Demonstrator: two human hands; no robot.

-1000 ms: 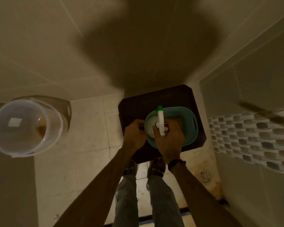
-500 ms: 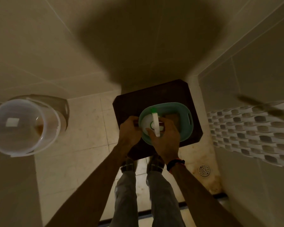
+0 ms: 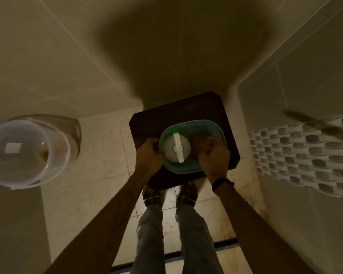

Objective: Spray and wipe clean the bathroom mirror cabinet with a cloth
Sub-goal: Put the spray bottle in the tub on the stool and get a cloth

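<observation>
Below the head camera, tiled walls point(image 3: 48, 56) and a pale tiled floor point(image 3: 99, 155) close in a narrow bathroom corner, and no mirror cabinet is in sight, so this looks like fetching supplies before any spraying begins. Against the corner stands a dark wooden stool point(image 3: 186, 107) serving as a table, likely so the cleaning kit sits at easy reach. On it rests a teal basin point(image 3: 202, 125) that keeps the kit together. Upright inside its left half is the white spray bottle point(image 3: 177, 148), green nozzle pointing away from the person, with a brown cloth point(image 3: 199, 143) lying just beside it on the right. The left hand point(image 3: 150, 155) is at the basin's left rim, fingers curled, though whether they grip the rim or the bottle is hidden. The right hand point(image 3: 213, 155) reaches down onto the cloth, its fingers bent over it, apparently gathering it; a firm pinch cannot be confirmed.

Well apart to the left, a translucent bucket point(image 3: 22, 151) stands on the floor. A floor drain point(image 3: 249, 200) lies right of the feet, below a mosaic tile band point(image 3: 295, 155). Nothing blocks either hand.
</observation>
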